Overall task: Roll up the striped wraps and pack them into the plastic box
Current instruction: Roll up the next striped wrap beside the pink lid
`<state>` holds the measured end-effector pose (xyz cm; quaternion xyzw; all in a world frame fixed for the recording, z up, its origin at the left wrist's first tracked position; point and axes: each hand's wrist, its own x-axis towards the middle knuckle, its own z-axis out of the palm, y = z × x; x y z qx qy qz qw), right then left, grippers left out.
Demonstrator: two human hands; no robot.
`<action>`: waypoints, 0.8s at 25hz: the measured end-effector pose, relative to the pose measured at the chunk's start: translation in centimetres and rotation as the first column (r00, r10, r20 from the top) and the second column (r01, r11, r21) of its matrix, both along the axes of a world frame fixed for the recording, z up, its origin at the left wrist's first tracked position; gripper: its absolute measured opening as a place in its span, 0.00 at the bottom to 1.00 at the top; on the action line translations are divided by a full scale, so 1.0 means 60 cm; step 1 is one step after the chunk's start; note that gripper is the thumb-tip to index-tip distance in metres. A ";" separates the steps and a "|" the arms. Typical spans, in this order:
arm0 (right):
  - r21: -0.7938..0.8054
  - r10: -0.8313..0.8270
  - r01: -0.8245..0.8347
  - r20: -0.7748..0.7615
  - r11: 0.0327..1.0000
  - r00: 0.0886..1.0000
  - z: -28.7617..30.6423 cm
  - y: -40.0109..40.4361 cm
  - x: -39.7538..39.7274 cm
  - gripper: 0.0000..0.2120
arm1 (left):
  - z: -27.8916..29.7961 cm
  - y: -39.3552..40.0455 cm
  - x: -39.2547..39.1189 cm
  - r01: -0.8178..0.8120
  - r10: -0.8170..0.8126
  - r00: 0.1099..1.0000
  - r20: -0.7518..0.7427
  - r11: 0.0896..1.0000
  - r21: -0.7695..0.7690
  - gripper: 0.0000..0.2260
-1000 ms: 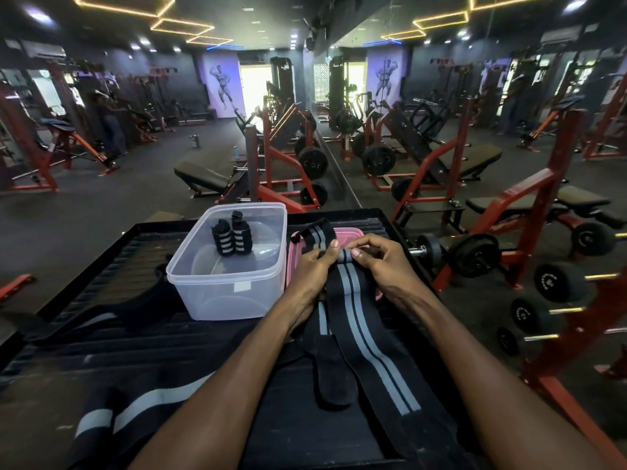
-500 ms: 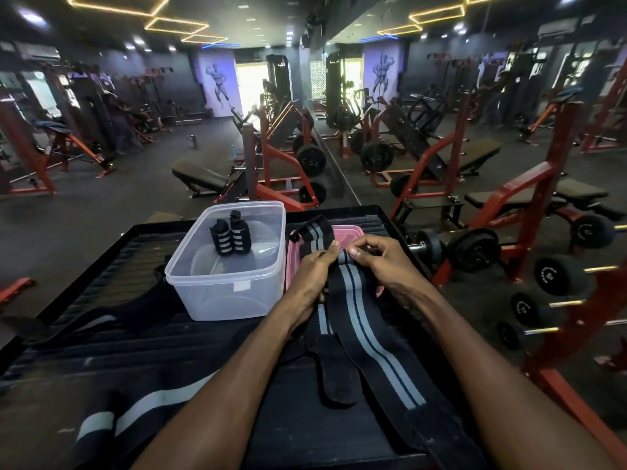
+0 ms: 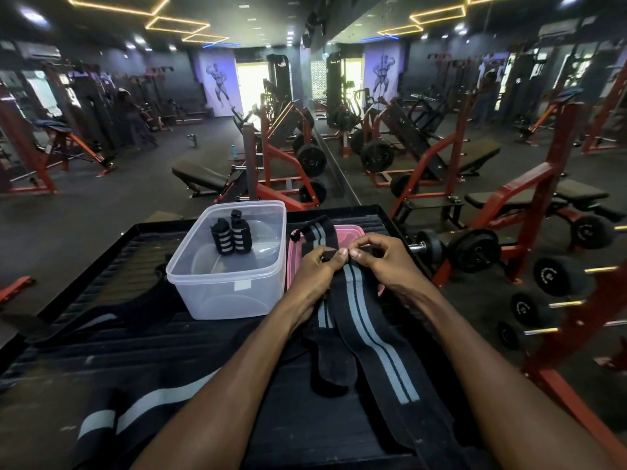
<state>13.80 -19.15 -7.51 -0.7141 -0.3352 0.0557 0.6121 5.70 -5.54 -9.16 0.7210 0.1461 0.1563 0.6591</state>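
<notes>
A long black wrap with grey stripes lies on the black ribbed table, running from the near edge up to my hands. My left hand and my right hand pinch its far end together, thumbs meeting over a small fold. A second striped wrap lies under my hands, over the pink lid. The clear plastic box stands just left of my left hand, with two rolled wraps upright inside. Another striped wrap lies at the near left.
The black table has a raised rim. Dumbbells on a red rack stand close on the right. Red benches and plate-loaded machines fill the gym floor beyond the table. A black strap lies left of the box.
My hands have closed in on the wrap's far end and folded it over. The camera has tipped slightly, and the wrap has shifted a little toward me.
</notes>
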 end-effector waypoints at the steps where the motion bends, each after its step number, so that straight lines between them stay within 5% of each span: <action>1: 0.035 -0.005 0.004 0.014 0.999 1.000 0.000 -0.001 0.001 0.02 | 0.003 -0.002 -0.002 0.012 -0.013 1.000 -0.013 0.999 -0.037 0.16; 7: 0.030 0.009 -0.004 -0.175 1.000 0.985 -0.003 0.001 0.008 0.02 | 0.001 -0.001 -0.004 -0.022 0.024 0.999 0.045 0.998 -0.057 0.08; 10: -0.022 -0.045 0.043 -0.101 0.999 0.994 -0.003 0.001 0.009 0.03 | 0.000 -0.003 -0.004 -0.032 0.036 0.998 0.044 0.996 -0.085 0.07; 14: 0.016 -0.035 0.035 -0.003 0.999 0.999 0.003 -0.003 0.002 0.03 | 0.004 -0.005 -0.001 -0.026 0.030 0.999 0.037 0.995 -0.092 0.18; 20: -0.006 -0.027 0.027 -0.080 1.000 0.996 -0.002 0.006 0.003 0.05 | 0.001 -0.006 0.002 -0.080 0.081 0.995 0.059 0.997 -0.009 0.06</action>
